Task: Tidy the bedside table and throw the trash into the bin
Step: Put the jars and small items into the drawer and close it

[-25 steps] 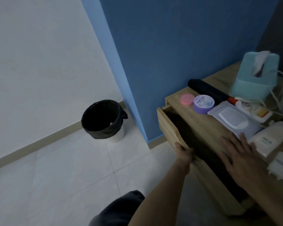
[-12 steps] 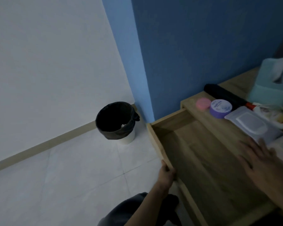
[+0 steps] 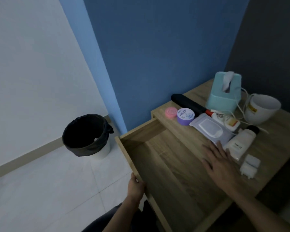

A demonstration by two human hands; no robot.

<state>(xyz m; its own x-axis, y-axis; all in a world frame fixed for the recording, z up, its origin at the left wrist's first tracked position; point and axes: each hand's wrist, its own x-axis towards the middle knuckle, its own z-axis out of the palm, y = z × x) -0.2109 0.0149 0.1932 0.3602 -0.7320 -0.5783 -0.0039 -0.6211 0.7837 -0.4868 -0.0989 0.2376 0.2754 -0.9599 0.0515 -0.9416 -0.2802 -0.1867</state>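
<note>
Left hand point(image 3: 135, 186) gripping drawer point(image 3: 166, 164) front edge | right hand point(image 3: 219, 162) spread flat, tabletop edge

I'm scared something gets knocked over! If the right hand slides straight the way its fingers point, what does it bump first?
Probably the flat wipes pack: the right hand lies flat on the table top, fingertips pointing at its near end. The white tube sits just beside that line.

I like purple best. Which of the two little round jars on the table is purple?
The bigger round jar, the one nearer the wipes pack. The smaller jar beside it is pink.
</note>
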